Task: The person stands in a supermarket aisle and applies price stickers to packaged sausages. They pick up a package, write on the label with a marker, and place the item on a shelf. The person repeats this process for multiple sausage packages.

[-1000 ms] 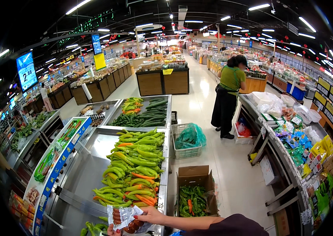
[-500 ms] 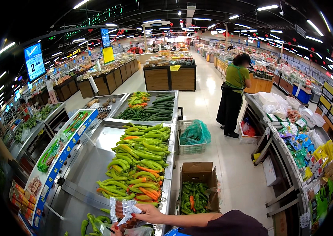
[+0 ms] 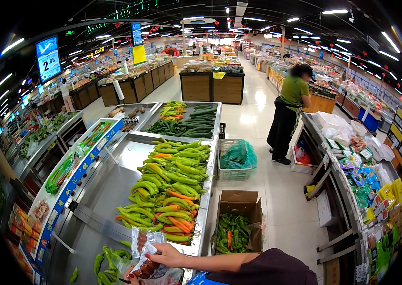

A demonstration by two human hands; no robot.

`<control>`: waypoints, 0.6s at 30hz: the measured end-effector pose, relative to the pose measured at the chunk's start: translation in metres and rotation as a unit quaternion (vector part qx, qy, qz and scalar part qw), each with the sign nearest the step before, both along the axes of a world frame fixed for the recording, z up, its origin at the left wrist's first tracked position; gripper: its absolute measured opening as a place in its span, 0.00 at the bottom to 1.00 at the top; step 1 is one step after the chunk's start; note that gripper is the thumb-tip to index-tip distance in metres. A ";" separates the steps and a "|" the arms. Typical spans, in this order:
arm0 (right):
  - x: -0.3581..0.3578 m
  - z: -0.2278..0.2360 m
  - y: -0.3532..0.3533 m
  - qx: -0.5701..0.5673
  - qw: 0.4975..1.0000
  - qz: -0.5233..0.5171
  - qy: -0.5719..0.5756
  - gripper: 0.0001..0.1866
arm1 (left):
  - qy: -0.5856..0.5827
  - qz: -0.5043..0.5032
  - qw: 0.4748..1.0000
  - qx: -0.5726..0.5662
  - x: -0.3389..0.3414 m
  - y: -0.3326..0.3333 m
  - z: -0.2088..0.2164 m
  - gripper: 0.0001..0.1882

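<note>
My right hand (image 3: 167, 256) reaches in from the lower right, its fingers closed on clear and white plastic packets (image 3: 139, 240) with shiny reddish-brown, sausage-like pieces (image 3: 148, 270) inside. At the lower edge my left hand (image 3: 132, 276) is partly cut off, its fingers bent against the lower part of the packets. A thin dark stick-like thing (image 3: 124, 280) shows by the left fingers; its kind is unclear. Just beyond the hands, long green peppers (image 3: 163, 178), some orange, lie heaped on a steel display counter (image 3: 101, 190). Loose peppers (image 3: 108, 261) and clear plastic lie left of the packets.
On the floor right of the counter stand a cardboard box (image 3: 239, 197) of peppers and a white crate (image 3: 234, 175) with a green bag. A person (image 3: 290, 114) in a green top stands by the right-hand counter (image 3: 334, 161) of packaged goods. A blue-edged shelf (image 3: 75, 190) runs along the left.
The packets have tilted, showing more of the reddish-brown pieces, and my right hand has moved slightly left. More of my left hand shows. The whole view has shifted a little.
</note>
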State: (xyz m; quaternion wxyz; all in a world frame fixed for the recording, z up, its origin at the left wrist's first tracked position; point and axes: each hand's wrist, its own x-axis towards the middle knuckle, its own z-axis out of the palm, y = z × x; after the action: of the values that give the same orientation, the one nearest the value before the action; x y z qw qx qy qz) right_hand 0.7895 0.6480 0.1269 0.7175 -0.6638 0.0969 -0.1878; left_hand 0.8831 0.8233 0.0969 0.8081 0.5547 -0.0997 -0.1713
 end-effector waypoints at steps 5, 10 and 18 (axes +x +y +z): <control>0.019 -0.021 0.009 0.031 0.997 -0.042 0.060 0.17 | 0.007 0.077 0.997 -0.001 -0.010 0.013 0.000 0.10; 0.016 -0.025 0.010 0.036 0.991 -0.060 0.115 0.13 | 0.008 0.102 0.992 -0.073 -0.012 0.007 -0.005 0.08; 0.019 -0.018 0.025 0.382 0.918 0.087 0.060 0.08 | 0.049 0.130 0.990 0.019 -0.019 0.032 0.015 0.16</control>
State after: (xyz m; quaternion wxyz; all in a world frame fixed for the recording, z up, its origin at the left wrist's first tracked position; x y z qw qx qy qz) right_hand 0.8085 0.6733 0.1093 0.9228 -0.3550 0.1462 -0.0335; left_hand 0.8644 0.8553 0.1115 0.8169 0.5688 0.0164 -0.0942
